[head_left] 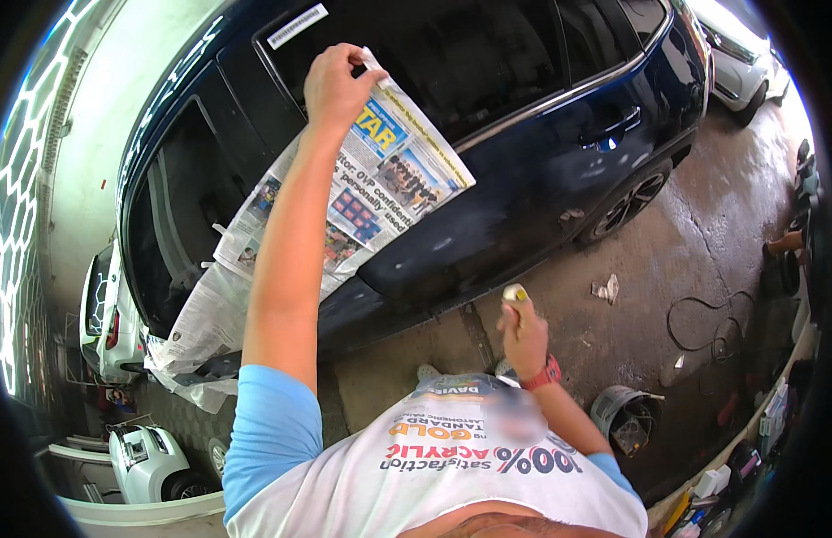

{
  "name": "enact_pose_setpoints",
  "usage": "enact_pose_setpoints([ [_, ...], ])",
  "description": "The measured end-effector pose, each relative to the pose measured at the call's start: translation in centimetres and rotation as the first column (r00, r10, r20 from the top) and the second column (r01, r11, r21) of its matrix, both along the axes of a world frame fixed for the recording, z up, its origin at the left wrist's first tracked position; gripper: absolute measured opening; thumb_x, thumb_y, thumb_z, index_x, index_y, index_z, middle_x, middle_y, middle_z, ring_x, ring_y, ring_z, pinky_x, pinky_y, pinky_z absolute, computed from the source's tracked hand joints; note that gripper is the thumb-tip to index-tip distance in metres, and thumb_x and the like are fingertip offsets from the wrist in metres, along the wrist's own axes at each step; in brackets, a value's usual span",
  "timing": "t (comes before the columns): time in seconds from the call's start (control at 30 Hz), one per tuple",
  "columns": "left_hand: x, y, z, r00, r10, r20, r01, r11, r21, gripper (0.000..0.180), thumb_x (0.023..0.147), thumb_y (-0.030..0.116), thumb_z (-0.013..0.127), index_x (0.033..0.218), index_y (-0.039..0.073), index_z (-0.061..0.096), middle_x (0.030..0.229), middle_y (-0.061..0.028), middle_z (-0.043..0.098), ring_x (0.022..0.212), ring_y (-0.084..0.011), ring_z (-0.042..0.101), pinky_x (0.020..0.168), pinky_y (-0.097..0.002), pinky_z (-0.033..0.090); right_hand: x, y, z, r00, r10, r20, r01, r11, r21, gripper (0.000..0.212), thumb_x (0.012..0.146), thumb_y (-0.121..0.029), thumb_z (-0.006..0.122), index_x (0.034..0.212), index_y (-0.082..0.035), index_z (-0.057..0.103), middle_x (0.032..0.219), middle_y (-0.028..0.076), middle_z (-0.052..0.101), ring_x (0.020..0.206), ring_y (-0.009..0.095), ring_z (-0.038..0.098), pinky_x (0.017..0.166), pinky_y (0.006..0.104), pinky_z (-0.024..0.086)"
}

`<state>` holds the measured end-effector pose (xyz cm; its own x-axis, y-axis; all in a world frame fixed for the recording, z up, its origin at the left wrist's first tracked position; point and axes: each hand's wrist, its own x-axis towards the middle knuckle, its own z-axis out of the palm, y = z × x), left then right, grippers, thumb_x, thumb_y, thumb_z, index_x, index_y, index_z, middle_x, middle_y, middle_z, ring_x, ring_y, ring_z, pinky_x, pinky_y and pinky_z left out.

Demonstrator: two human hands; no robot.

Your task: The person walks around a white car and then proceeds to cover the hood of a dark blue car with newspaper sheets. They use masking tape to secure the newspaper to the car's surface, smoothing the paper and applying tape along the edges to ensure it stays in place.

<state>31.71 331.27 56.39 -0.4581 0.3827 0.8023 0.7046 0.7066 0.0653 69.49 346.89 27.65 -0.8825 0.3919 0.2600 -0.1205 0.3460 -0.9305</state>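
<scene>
My left hand [340, 94] reaches up and across to the dark blue car [515, 220]. Its fingers pinch the top corner of a newspaper sheet [416, 170] at the lower edge of the side window. The sheet hangs down over the door, partly hidden behind my left forearm. Further left, more paper [201, 314] covers the car's side toward its end. Low in front of my body, my right hand [525, 341] is closed around a small pale roll with a yellowish part, which looks like masking tape [515, 293]. Most of that roll is hidden in the fingers.
A bucket [624, 417] with things in it stands on the floor to my right. Beyond it lie a black hose or cable [703, 332] and a crumpled paper scrap [604, 288]. White cars [151, 462] stand at the left and far right. Assorted items line the right edge.
</scene>
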Motion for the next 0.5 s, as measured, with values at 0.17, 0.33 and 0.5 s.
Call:
enact_pose_setpoints([
  [0.17,-2.7,-0.8,2.7,0.991,0.131,-0.036,-0.135,0.929,-0.346,0.049,0.065,0.037,0.097,0.103,0.015,0.075,0.103,-0.0037,0.070,0.106,-0.0279,0.069,0.090,-0.0439,0.055,6.6,2.4,-4.9,0.952,-0.196,0.233,0.166,0.976,0.140,0.013,0.112,-0.015,0.057,0.114,-0.004,0.064,0.072,0.014,0.068,0.062,0.027,0.070,0.058,0.0409,0.052],
  [0.33,-1.6,1.1,7.9,0.957,0.238,-0.167,-0.291,0.780,-0.553,0.074,0.057,0.061,0.095,0.113,0.018,0.071,0.091,-0.0041,0.077,0.093,-0.0303,0.077,0.080,-0.0466,0.057,9.1,3.7,-5.6,0.957,-0.161,0.242,0.146,0.986,0.081,0.013,0.111,-0.014,0.057,0.115,-0.004,0.063,0.071,0.015,0.066,0.062,0.028,0.068,0.060,0.0425,0.050],
  [0.5,-3.4,1.3,6.0,0.934,0.328,-0.142,-0.357,0.863,-0.357,0.070,0.063,0.059,0.095,0.113,0.017,0.070,0.100,-0.0042,0.079,0.100,-0.0273,0.077,0.086,-0.0442,0.052,5.8,2.6,-4.2,0.967,-0.024,0.252,-0.020,0.984,0.174,0.014,0.111,-0.013,0.055,0.116,-0.003,0.063,0.071,0.013,0.066,0.064,0.028,0.069,0.063,0.0408,0.050],
])
